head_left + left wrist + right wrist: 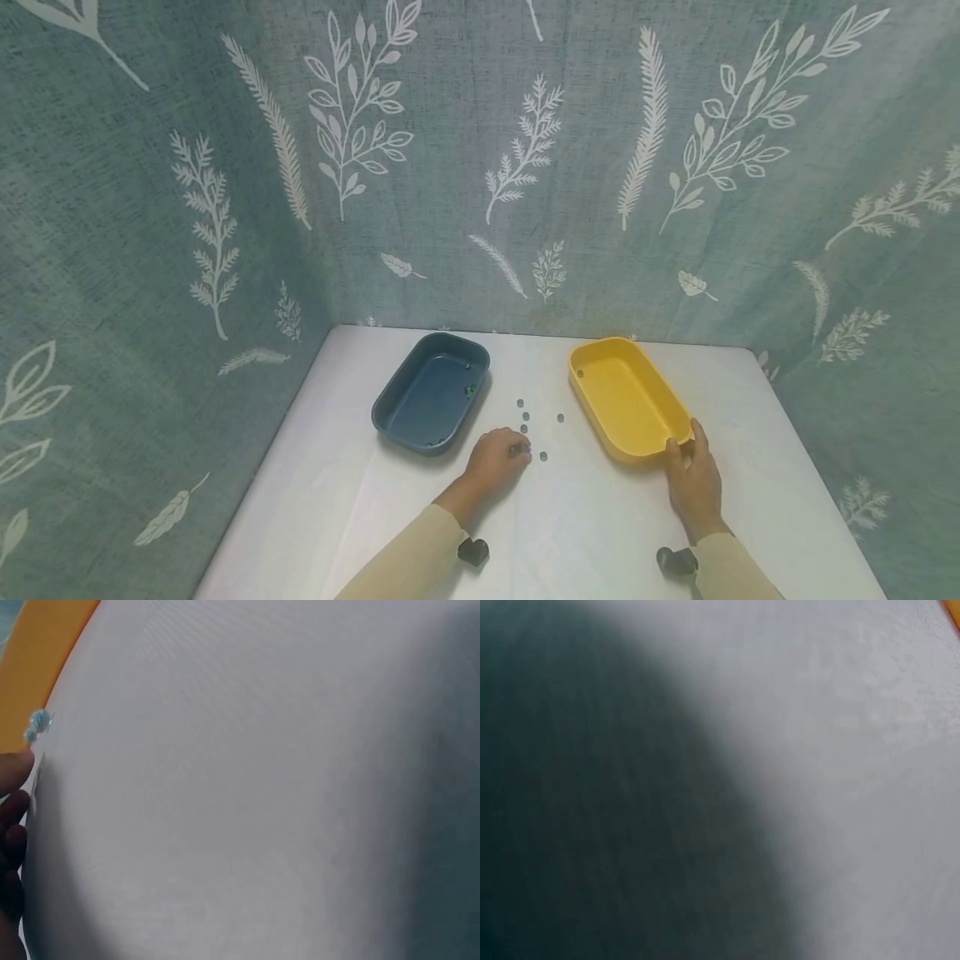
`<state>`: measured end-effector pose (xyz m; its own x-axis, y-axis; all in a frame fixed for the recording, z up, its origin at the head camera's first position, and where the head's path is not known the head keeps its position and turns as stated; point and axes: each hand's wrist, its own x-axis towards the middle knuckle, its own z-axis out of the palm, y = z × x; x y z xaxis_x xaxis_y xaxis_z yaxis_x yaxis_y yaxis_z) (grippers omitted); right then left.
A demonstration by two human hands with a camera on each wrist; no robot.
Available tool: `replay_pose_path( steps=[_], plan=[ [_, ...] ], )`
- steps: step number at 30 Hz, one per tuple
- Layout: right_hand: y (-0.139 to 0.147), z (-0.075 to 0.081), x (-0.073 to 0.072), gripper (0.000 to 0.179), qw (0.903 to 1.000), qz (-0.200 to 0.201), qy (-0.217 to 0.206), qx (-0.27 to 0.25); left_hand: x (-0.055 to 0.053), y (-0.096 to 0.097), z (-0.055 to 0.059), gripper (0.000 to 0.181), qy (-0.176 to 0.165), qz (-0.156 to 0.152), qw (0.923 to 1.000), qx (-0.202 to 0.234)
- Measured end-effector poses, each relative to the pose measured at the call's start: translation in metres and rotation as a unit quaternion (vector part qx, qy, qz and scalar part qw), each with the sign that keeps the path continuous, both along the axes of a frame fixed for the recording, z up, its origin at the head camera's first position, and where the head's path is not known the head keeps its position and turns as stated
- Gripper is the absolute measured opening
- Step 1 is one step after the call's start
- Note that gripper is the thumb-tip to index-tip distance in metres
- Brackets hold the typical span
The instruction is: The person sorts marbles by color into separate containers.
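My left hand is low over the white table with its fingers curled. Its thumb and fingers pinch a small bluish bead, partly hidden by the fingertips. Small grey beads lie scattered just beyond and to the right of that hand. In the left wrist view, shiny pale-blue beads show right by the thumb tip. My right hand grips the near right corner of a yellow tray, thumb at the near side and fingers along the outer wall. A single small bead sits inside this tray.
A dark blue tray stands at the back left, with small green pieces along its right side and dark bits near its front. Leaf-patterned curtains enclose the white table at the back and both sides.
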<state>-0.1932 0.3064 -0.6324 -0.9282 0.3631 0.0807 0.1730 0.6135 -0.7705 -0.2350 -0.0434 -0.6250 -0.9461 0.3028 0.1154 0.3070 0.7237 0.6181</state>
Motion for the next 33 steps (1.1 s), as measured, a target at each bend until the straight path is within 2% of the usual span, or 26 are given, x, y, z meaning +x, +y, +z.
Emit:
replay_pose_path(
  steps=[9, 17, 25, 28, 33],
  plan=[
    [-0.001, 0.0, 0.001, 0.067, 1.0, -0.002, 0.005, 0.006, -0.003, 0.004, 0.0, 0.021, -0.034, 0.005, 0.9989, 0.032],
    [0.001, -0.003, -0.001, 0.068, 1.0, -0.004, -0.004, -0.001, -0.009, 0.017, 0.002, 0.017, -0.017, -0.012, 0.9987, 0.046],
    [0.002, -0.004, -0.002, 0.067, 0.9999, 0.0, 0.014, 0.009, -0.015, 0.033, 0.014, 0.017, -0.025, -0.023, 0.999, 0.031],
    [0.001, -0.005, -0.001, 0.068, 0.9998, 0.003, 0.016, 0.008, -0.019, 0.039, 0.019, 0.017, -0.021, -0.033, 0.999, 0.021],
    [0.001, -0.006, -0.001, 0.067, 0.9998, 0.004, 0.018, 0.009, -0.026, 0.048, 0.029, 0.019, -0.019, -0.052, 0.998, 0.029]
  ],
)
